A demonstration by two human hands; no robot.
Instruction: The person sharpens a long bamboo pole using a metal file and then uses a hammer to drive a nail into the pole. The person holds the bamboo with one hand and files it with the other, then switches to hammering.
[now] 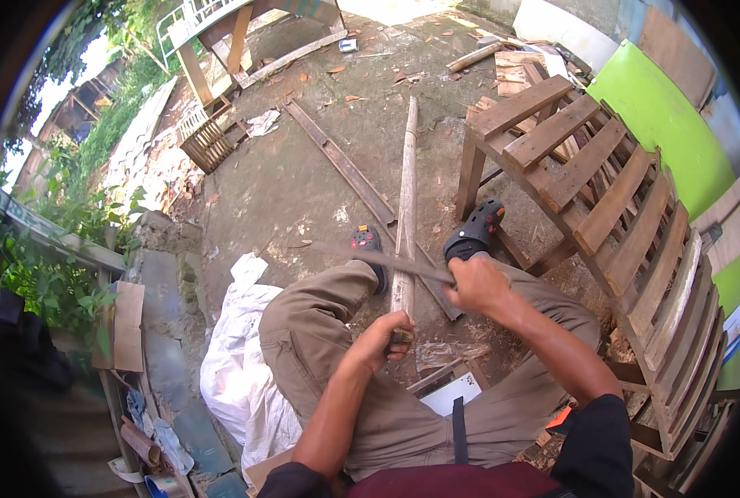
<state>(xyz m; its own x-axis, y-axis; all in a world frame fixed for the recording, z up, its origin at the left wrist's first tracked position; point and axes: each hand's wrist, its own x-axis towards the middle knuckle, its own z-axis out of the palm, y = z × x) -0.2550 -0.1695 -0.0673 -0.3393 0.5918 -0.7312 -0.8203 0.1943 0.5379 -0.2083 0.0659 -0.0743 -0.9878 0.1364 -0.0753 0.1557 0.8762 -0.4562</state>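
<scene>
A long, pale wooden pole (408,183) stretches away from me between my feet. My left hand (382,340) is closed around its near end. In my right hand (476,284) is a long, thin blade that looks like a machete (391,261), somewhat blurred. The blade points left and crosses over the pole just ahead of my left hand; I cannot tell whether it touches the wood. My fingers hide the machete's handle. Beneath the pole, a rusty metal channel bar (345,166) lies diagonally on the ground.
A slatted wooden bench (581,162) stands close on my right, with a green panel (669,124) behind it. White sacking (241,373) lies by my left leg. Farther left are a low concrete wall (163,282) and a slatted crate (208,141). Scrap wood (519,70) lies far right.
</scene>
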